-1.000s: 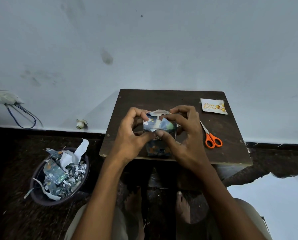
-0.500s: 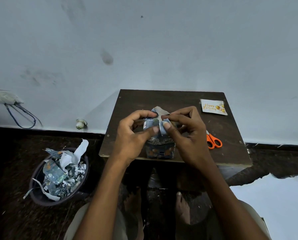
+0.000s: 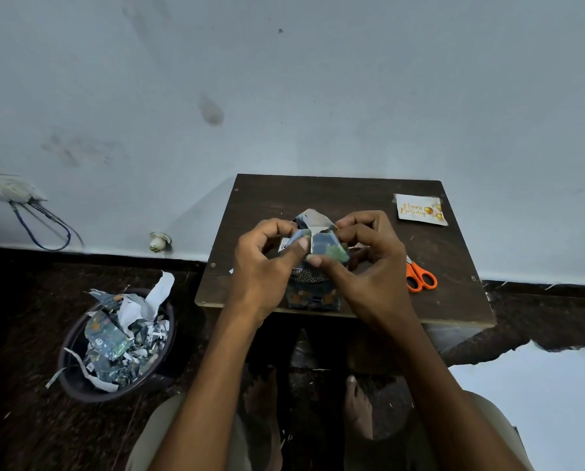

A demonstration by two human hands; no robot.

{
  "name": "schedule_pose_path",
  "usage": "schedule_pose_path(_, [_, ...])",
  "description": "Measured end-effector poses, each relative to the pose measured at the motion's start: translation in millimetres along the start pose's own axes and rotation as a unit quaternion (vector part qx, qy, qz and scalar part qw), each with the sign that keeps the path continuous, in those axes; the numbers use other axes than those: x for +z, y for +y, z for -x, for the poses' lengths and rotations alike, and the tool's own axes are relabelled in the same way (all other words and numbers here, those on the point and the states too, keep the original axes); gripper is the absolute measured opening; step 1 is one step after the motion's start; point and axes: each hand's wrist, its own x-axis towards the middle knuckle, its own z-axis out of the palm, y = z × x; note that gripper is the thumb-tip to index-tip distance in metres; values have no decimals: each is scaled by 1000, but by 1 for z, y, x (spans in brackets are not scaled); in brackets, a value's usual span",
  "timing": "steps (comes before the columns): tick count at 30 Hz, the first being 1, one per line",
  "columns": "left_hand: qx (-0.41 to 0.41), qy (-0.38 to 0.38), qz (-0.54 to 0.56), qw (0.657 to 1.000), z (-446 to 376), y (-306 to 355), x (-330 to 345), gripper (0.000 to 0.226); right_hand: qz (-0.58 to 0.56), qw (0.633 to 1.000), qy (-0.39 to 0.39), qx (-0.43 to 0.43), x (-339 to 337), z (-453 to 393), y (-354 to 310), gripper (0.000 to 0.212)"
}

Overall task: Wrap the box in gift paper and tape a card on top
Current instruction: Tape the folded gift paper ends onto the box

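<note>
Plainly, the trouble here lies in the folds at the top of the box. Off to the left, on the floor, a bin (image 3: 80, 379) stuffed with torn scraps of paper sits well apart from the table (image 3: 250, 205) and plays no part.

On the table, near its front edge, stands the box (image 3: 313, 294), its sides already covered in dark patterned gift paper (image 3: 328, 248). The left hand (image 3: 262, 266) is curled round the left flap, thumb pressing the fold inward from the front. The right hand (image 3: 369, 266) pinches the right flap the same way, its thumb meeting the other at the middle seam. A third flap stands up behind, loose and not yet folded.

The flaps are held only by finger pressure, and no tape shows in view. If either thumb lifts to fetch tape, the paper would likely spring open and the creases would go slack. Pressing too hard could tear the thin paper at the corners, or tip the box off the near edge.

Further right, scissors (image 3: 420, 278) with orange handles lie just beside the right wrist; a careless reach could knock them. The card (image 3: 420, 209) waits at the far right corner, untouched.
</note>
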Motion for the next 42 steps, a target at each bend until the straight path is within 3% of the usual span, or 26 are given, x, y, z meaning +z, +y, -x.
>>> schedule_pose_path(6, [-2,-41,40,998,0,2,-6,31,18,1000,2,-10,0,2,-2,21])
schedule_pose_path(10, [-23,0,50,999,0,4,-1,26,114,990,-43,-70,-2,5,-6,37])
schedule_pose_path(13, [-27,23,53,998,1,4,4,31,154,984,-16,-83,1,6,-4,38])
schedule_pose_path(22, [-33,-12,65,997,-1,3,-2,27,-26,999,15,35,5,3,0,18])
schedule_pose_path(28, [-17,-64,23,998,2,4,-2,42,17,1000,13,19,5,3,1,16])
schedule_pose_path(34, [-11,-55,29,998,1,5,-1,33,55,997,41,-31,2,4,0,22])
schedule_pose_path(40, [-15,-31,40,999,2,6,0,32,-12,999,30,37,7,5,-2,8])
schedule_pose_path(42, [-23,-12,41,999,2,7,3,25,-36,997,33,63,7,6,-5,16])
